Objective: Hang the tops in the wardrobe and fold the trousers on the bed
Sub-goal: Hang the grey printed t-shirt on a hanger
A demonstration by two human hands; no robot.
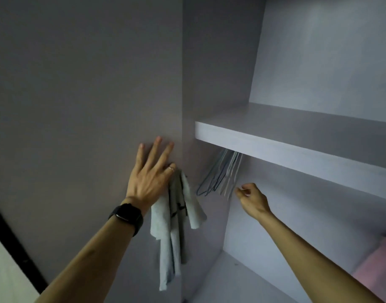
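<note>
Wardrobe (220, 73) interior noted, open before us, pale grey throughout. We record a fixed shelf (297, 149) running across the upper right. Directly beneath its front edge hangs a bunch of wire hangers (220, 173), the left ones dark blue-grey and the right ones pale, all slanting down to the left.

Left hand (150, 178): three fingers lie straight and spread, flat against the outer side panel (89, 95). One finger, bearing a ring (170, 168), is curled at the panel's edge and grasps a light grey-green top (176, 226). The top hangs limp and bunched from that finger, just outside the wardrobe opening, with dark markings partly showing. It hangs between the panel edge and the hangers, touching neither the hangers nor the shelf. A black watch (126, 215) sits on the left wrist.

Right hand (252, 199): raised inside the compartment, fingers curled, fingertips at the lower ends of the pale hangers. Blur prevents us from telling whether it grasps one or merely touches.

Surroundings: a lower board (231, 281) forms the compartment floor; a blurred pink mass (375, 265) lies at the right edge; a black strip (15, 243) crosses the lower left.
</note>
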